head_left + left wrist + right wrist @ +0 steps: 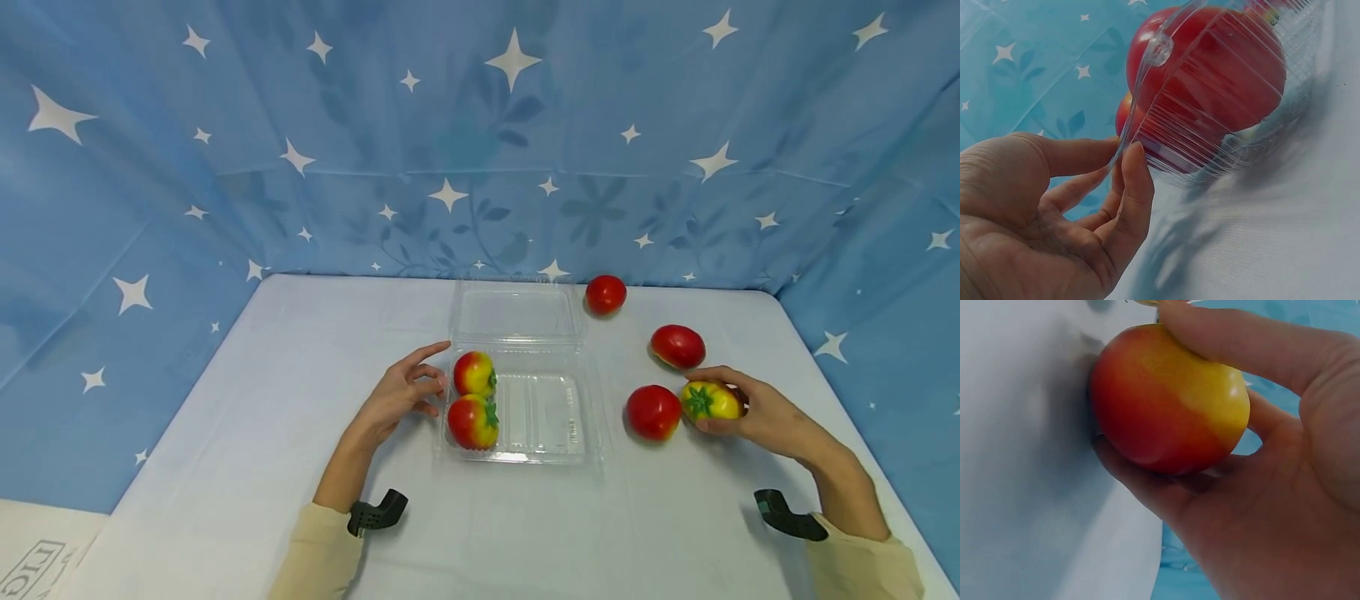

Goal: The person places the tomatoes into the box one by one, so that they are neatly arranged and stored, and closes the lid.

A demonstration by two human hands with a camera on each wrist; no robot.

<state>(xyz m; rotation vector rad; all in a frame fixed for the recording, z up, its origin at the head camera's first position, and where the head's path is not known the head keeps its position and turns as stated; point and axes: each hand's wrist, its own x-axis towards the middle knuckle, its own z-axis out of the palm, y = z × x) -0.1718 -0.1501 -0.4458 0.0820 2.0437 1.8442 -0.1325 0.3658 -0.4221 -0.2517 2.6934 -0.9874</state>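
Note:
In the head view, a clear plastic clamshell container (517, 457) lies with its lid (517, 312) folded back. Two red-and-yellow tomatoes (471, 422) sit along its left side, their green stem tops facing right. My left hand (401, 392) is at the container's left edge; in the left wrist view its thumb and fingers pinch the clear rim (1127, 128). On the right, my right hand (761, 417) grips another tomato (711, 402), yellow at its green top. The right wrist view shows this tomato (1166, 403) between thumb and fingers, red on its lower side.
A red tomato (654, 412) lies just left of the right hand, and a second red tomato (678, 347) is behind it. Another red tomato (605, 295) stands beside the lid. A blue star-patterned curtain (517, 125) borders the white table (300, 400).

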